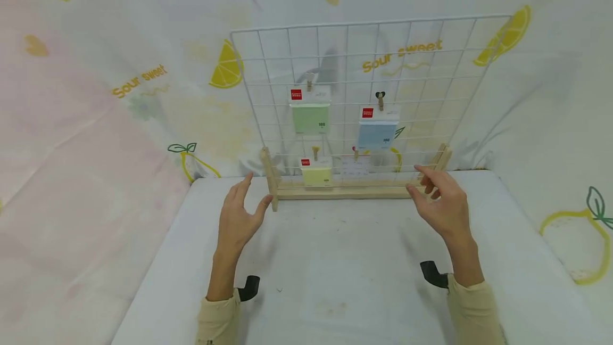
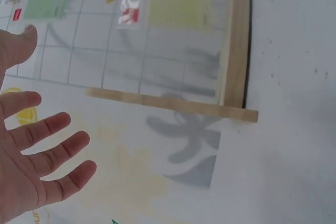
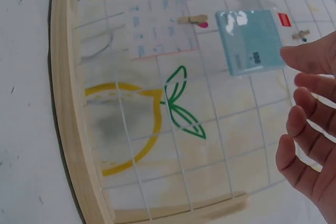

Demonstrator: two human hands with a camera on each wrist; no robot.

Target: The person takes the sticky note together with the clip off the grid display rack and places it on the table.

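Note:
A white wire grid stands upright in a wooden base. Small wooden clips hold a green sticky-note pack, a blue sticky-note pack, a yellow sticky-note pack and a printed slip of paper on it. My left hand is raised by the base's left end, fingers spread and holding nothing. At the right end, my right hand is held up with fingers loosely bent and nothing in them. In the right wrist view its thumb overlaps the blue pack's edge.
The rack stands at the back of a white-covered table. Behind and beside it hangs a pale cloth printed with lemons. Wooden feet stick out at the base's ends. A black wrist piece juts from the right sleeve.

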